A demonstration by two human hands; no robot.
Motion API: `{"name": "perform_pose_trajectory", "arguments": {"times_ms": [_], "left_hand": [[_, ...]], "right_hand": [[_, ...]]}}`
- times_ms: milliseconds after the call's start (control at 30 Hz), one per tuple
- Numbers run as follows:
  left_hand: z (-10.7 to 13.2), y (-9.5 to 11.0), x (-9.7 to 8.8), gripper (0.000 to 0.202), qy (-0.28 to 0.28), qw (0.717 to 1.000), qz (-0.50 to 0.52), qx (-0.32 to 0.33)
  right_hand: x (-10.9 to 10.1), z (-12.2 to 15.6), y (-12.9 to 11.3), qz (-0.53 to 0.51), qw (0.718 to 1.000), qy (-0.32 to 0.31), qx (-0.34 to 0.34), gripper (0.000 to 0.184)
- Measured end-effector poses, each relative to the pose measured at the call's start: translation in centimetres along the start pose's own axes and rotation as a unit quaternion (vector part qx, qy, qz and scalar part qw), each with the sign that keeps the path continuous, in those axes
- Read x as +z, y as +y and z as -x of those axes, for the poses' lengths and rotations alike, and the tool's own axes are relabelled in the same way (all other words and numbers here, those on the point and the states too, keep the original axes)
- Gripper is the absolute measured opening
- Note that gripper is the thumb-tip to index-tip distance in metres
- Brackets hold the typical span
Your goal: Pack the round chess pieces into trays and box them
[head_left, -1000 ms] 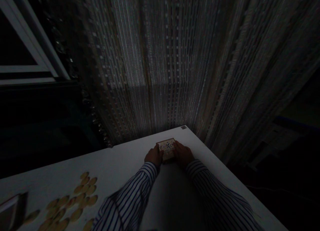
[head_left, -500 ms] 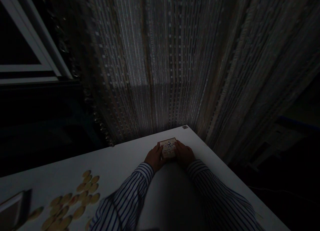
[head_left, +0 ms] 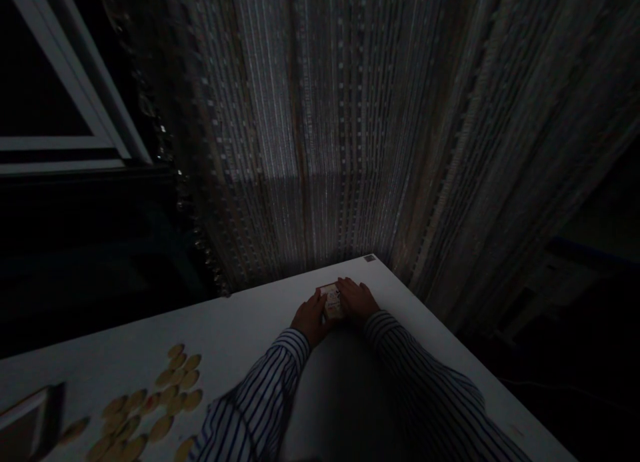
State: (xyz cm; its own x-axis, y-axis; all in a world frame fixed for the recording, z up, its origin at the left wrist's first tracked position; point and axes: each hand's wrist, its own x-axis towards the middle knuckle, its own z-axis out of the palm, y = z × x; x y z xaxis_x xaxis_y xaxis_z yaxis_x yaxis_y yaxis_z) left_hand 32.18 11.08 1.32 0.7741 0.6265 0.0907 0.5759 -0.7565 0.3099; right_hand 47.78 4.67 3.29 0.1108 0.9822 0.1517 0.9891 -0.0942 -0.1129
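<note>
A small patterned box (head_left: 331,302) sits near the far edge of a white table (head_left: 240,322). My left hand (head_left: 310,319) presses against its left side with fingers curled round it. My right hand (head_left: 356,299) lies over the box's top and right side, covering most of the lid. Both arms wear striped sleeves. The scene is very dim.
Several round golden discs (head_left: 150,409) lie scattered on the table at the lower left, beside a dark framed object (head_left: 27,422) at the left edge. A beaded string curtain (head_left: 340,129) hangs just behind the table. A white window frame (head_left: 75,115) is at upper left.
My right hand has slid over the top of the box, hiding most of its lid. My left hand stays on the left side.
</note>
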Motion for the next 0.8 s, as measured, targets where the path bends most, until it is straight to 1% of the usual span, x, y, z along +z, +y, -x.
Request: {"name": "perform_pose_trajectory", "arguments": {"times_ms": [100, 233, 367, 500, 567, 667, 800], "left_hand": [[0.0, 0.0, -0.1, 0.072, 0.012, 1.000, -0.007, 0.002], [-0.3, -0.2, -0.4, 0.072, 0.023, 0.999, -0.028, 0.014], [-0.8, -0.6, -0.7, 0.076, 0.018, 0.998, -0.054, 0.033], [-1.1, -1.1, -0.4, 0.077, 0.009, 0.997, -0.059, 0.041], [-1.1, -1.3, -0.3, 0.076, 0.010, 0.998, -0.056, 0.039], [-0.9, -1.2, -0.4, 0.075, 0.010, 0.998, -0.054, 0.038], [-0.7, -0.8, -0.9, 0.075, -0.007, 0.998, -0.052, 0.029]], "right_hand": [[0.3, -1.0, -0.2, -0.012, 1.000, -0.009, -0.025, 0.045], [0.8, -1.5, 0.2, -0.016, 0.999, -0.005, -0.051, 0.044], [1.2, -1.5, 0.5, -0.005, 0.998, 0.003, -0.060, 0.044], [1.4, -1.5, 0.6, -0.003, 0.998, 0.007, -0.065, 0.044], [1.4, -1.4, 0.7, -0.009, 0.998, 0.008, -0.063, 0.045], [1.4, -1.4, 0.8, -0.023, 0.999, 0.003, -0.038, 0.046], [1.6, -1.4, 1.4, -0.033, 0.999, -0.002, -0.012, 0.049]]}}
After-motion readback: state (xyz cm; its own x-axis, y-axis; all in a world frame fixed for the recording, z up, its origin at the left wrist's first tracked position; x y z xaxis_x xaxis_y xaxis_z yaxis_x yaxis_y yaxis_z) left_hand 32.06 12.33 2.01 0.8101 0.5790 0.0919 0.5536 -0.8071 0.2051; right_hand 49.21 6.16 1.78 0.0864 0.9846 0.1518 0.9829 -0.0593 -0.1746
